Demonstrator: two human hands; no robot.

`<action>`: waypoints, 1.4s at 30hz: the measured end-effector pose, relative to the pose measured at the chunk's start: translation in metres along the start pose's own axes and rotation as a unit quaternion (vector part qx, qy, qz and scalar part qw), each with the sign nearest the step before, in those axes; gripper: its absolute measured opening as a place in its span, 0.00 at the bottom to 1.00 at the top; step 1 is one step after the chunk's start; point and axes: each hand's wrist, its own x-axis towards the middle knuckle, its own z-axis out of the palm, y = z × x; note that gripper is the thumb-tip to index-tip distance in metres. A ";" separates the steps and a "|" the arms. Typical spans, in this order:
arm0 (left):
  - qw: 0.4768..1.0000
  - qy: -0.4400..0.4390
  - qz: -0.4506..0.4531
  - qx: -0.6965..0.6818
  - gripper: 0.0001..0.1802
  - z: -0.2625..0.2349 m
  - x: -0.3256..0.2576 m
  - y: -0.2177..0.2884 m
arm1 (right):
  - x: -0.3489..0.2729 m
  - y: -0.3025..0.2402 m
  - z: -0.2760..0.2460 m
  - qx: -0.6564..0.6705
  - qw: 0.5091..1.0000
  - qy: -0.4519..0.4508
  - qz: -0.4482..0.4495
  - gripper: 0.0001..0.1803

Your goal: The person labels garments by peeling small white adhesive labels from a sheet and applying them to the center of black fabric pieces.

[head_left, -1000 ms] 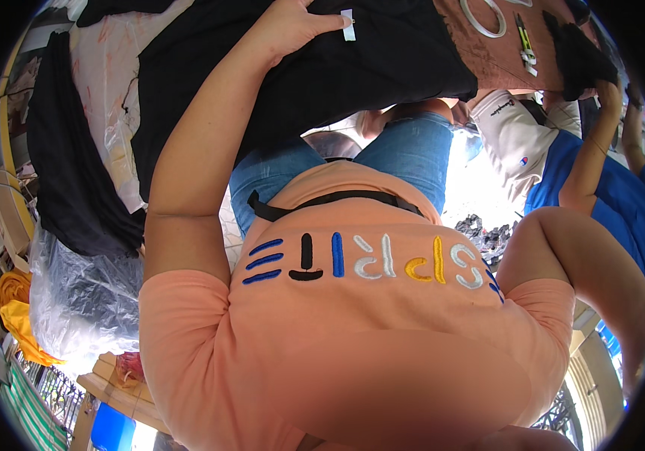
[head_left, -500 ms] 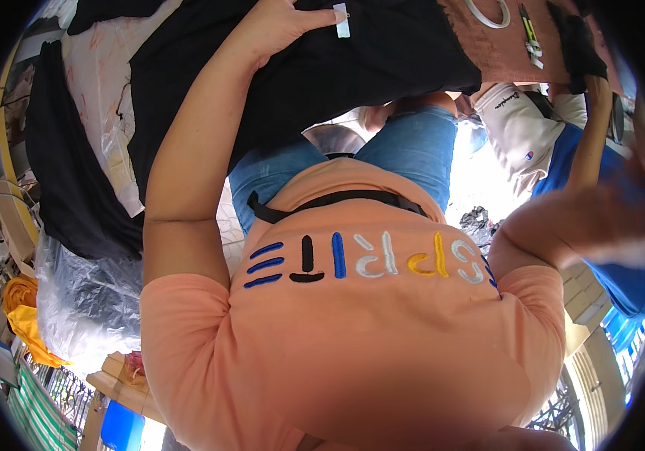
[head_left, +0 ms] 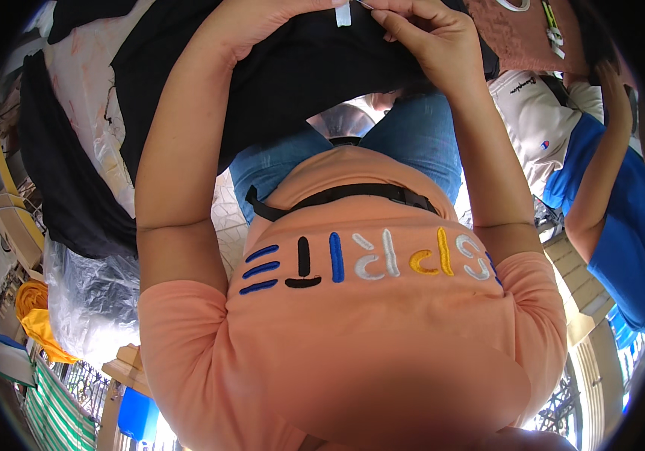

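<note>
Black cloth spreads over my lap and the table at the top of the view. A small white label lies on it near the top edge. My left hand grips the cloth with its thumb against the label; its other fingers are partly cut off by the picture's edge. On the other side of the label, my right hand is closed in a pinch over the cloth. A thin, shiny needle-like piece shows at its fingertips.
At right, a co-worker in a blue top reaches to dark cloth. Near them lie a yellow-green thread snipper and a white ring. Another black cloth piece hangs at left, above clear plastic.
My right hand has swung from the far right up to the cloth beside the label, pinching there. My left hand stays at the label; the view has shifted slightly.
</note>
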 end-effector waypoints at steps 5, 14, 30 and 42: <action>1.000 -0.007 -0.009 -0.014 0.14 -0.002 0.000 -0.001 | 0.000 0.005 -0.002 0.018 1.000 -0.011 -0.013 0.09; 1.000 -0.008 -0.009 -0.019 0.14 -0.001 -0.001 0.001 | 0.000 0.005 -0.003 0.009 1.000 -0.015 -0.011 0.10; 0.999 -0.020 -0.004 -0.034 0.14 -0.002 0.000 -0.002 | 0.000 0.003 -0.004 0.008 1.000 -0.017 -0.002 0.10; 1.000 -0.024 -0.003 -0.014 0.14 -0.004 -0.002 -0.001 | 0.008 0.005 -0.004 0.021 0.999 -0.029 -0.001 0.06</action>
